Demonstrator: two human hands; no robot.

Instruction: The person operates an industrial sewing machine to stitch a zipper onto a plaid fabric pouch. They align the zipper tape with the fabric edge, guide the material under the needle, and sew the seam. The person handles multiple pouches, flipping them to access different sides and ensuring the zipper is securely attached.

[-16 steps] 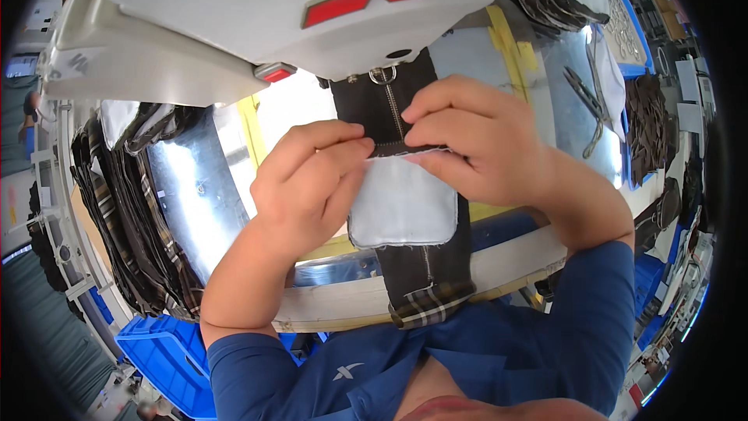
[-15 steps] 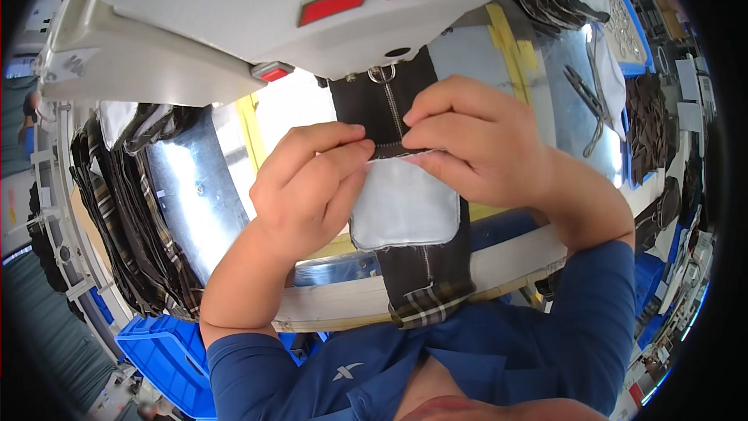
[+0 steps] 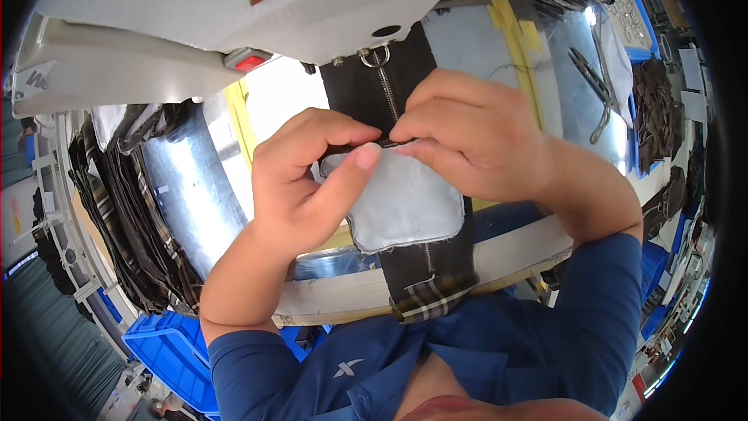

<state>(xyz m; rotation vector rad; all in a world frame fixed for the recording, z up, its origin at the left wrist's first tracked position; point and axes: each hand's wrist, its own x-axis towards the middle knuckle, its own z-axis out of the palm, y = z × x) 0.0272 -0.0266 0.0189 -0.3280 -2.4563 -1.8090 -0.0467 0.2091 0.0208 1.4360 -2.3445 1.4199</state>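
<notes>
A dark fabric strip (image 3: 343, 93) with a metal zipper lies under the sewing machine head (image 3: 312, 23) and runs toward me to a plaid end (image 3: 435, 300). At its far part is a metal ring (image 3: 377, 57). On the strip rests a pale grey, round-cornered fabric panel (image 3: 409, 203). My left hand (image 3: 296, 179) pinches the panel's far edge, thumb on top. Close to it, my right hand (image 3: 479, 136) pinches the same edge against the strip near the zipper. The fingertips hide part of the seam.
Dark and plaid fabric pieces (image 3: 128, 218) are stacked at the left, above a blue crate (image 3: 175, 359). On the right are a plier-like or scissor-like hand tool (image 3: 594, 82), a blue tray (image 3: 653, 53) of small metal parts and a pile of brown pieces (image 3: 654, 117). Yellow tape (image 3: 510, 39) marks the table.
My left thumb has come up onto the panel's far edge, and the panel's far left corner now shows. Both hands pinch closer together. The machine head sits higher and further left in view.
</notes>
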